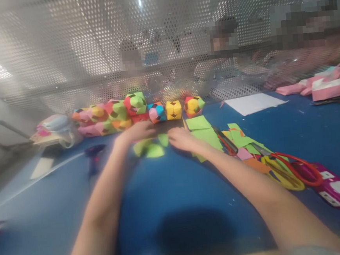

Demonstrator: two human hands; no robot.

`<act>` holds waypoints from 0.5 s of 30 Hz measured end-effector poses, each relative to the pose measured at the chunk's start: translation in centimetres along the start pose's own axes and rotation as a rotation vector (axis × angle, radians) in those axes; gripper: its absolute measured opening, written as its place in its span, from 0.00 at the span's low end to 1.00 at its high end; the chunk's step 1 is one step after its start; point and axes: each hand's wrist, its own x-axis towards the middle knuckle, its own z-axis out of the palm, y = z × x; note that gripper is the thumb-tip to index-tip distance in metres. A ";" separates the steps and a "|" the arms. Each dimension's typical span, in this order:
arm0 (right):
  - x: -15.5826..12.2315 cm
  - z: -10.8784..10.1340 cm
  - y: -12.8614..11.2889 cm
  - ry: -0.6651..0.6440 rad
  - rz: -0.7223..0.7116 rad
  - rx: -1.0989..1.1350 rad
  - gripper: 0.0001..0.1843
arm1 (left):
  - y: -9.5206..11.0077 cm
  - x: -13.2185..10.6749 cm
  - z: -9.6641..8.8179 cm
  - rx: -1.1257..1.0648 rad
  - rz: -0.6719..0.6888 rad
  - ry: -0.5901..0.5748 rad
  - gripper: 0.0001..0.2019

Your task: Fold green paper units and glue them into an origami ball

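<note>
Both my arms stretch forward over the blue table. My left hand (pixel 142 130) is in front of a red-and-green folded paper ball (pixel 135 104), its fingers smeared by motion. Just below it lie blurred light-green folded paper pieces (pixel 152 149). My right hand (pixel 182 138) is low over the table, between these pieces and a stack of green paper sheets (pixel 204 134). Its fingers point inward, and their tips are too blurred to show a hold. Beyond the hands stand a blue-and-pink paper ball (pixel 157 112), a yellow one (pixel 173 110) and a multicoloured one (pixel 194 106).
More paper balls (pixel 98 113) line the back left. To the right are a dark-bladed cutter (pixel 227 142), coloured paper scraps (pixel 243 141), red-handled scissors (pixel 305 168), yellow handles (pixel 282 173) and a purple case (pixel 336 187). A white sheet (pixel 253 103) lies behind. People sit beyond the perforated screen (pixel 92 39).
</note>
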 end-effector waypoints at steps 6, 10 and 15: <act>0.0 2.8 -0.7 0.064 -0.012 0.022 0.13 | -1.5 -0.8 1.6 -0.123 0.019 -0.074 0.16; 0.0 3.2 -0.4 0.113 0.018 0.073 0.16 | -2.1 -3.0 2.8 -0.210 -0.067 0.134 0.16; -0.3 3.2 -1.5 0.159 0.032 0.130 0.12 | -2.4 -6.0 5.4 -0.322 -0.349 0.367 0.20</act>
